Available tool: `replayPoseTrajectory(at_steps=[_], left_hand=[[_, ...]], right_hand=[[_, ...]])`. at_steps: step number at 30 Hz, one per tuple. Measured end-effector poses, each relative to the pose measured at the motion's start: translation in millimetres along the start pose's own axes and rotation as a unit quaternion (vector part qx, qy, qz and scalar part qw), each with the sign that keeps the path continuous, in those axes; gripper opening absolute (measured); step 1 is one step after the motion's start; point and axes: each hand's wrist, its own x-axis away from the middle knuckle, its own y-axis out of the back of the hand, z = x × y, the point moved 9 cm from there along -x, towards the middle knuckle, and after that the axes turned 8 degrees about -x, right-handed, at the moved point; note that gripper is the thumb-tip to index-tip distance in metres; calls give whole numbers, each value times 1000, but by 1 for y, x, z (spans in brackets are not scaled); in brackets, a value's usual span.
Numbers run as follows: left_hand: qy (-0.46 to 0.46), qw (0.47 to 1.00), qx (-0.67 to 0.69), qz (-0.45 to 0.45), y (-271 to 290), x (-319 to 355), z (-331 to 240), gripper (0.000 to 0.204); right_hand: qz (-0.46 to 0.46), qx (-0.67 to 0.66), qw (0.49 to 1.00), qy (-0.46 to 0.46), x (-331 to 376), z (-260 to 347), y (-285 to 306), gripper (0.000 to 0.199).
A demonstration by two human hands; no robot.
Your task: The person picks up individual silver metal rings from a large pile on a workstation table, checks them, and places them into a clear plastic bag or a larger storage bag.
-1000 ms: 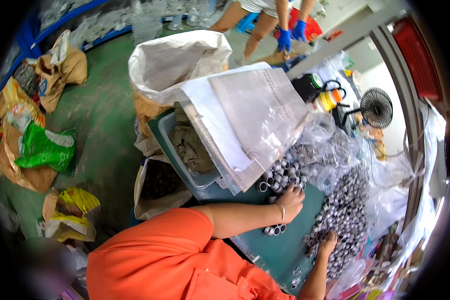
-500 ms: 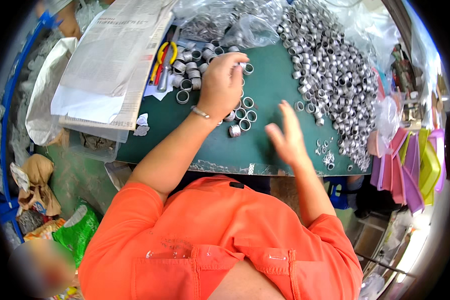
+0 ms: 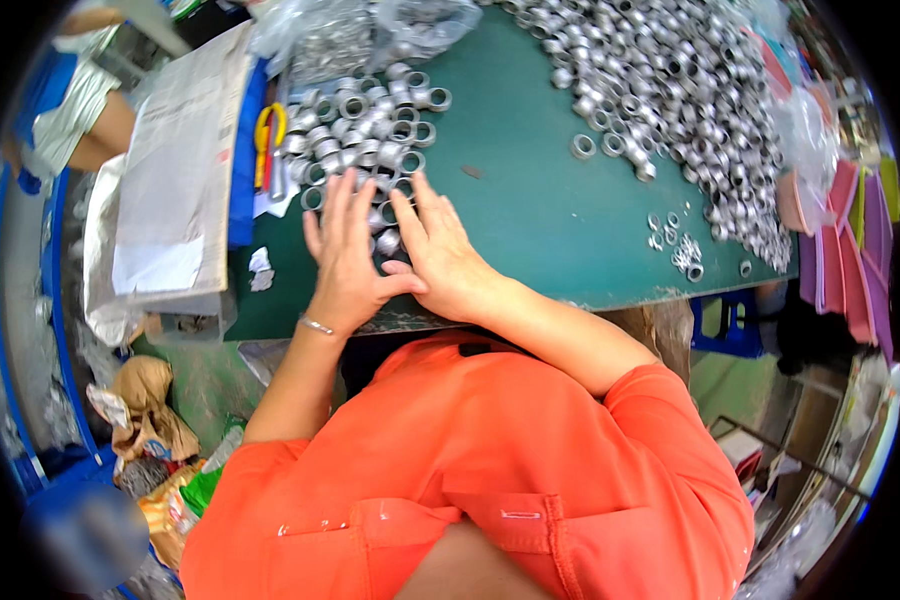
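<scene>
Finding no readable text, labels or numbers; seeing only faint print on newspaper sheet (image 3: 182,140), too small to make out

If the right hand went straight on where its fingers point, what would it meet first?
The right hand would probably meet the smaller pile of grey metal rings first; it reaches the near edge, though exact contact is hard to judge from above.

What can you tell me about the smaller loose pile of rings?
The smaller pile is a jumbled heap of short, hollow grey rings, metallic-looking, tipped at many angles. It lies on the green tabletop, right of a yellow-handled tool. The left hand and right hand have fingers at its near edge, apparently touching.
</scene>
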Motion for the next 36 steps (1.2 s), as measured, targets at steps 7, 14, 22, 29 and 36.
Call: replayPoseTrajectory(at_steps=[7, 14, 22, 29, 36], left_hand=[[30, 996, -83, 6, 1, 2, 3, 103], [-21, 993, -5, -112, 30, -6, -27, 72], [-45, 971, 235, -20, -2, -28, -85, 54], [-93, 929, 348, 82, -41, -52, -129, 35], [-61, 921, 368, 110, -50, -50, -132, 28]], right_hand=[[-230, 260, 932, -101, 24, -74, 160, 28], [-185, 224, 948, -131, 44, -113, 175, 15], [-213, -504, 802, -239, 88, -97, 118, 26], [-142, -567, 770, -256, 100, -82, 105, 31], [-140, -575, 763, -260, 108, -79, 110, 30]])
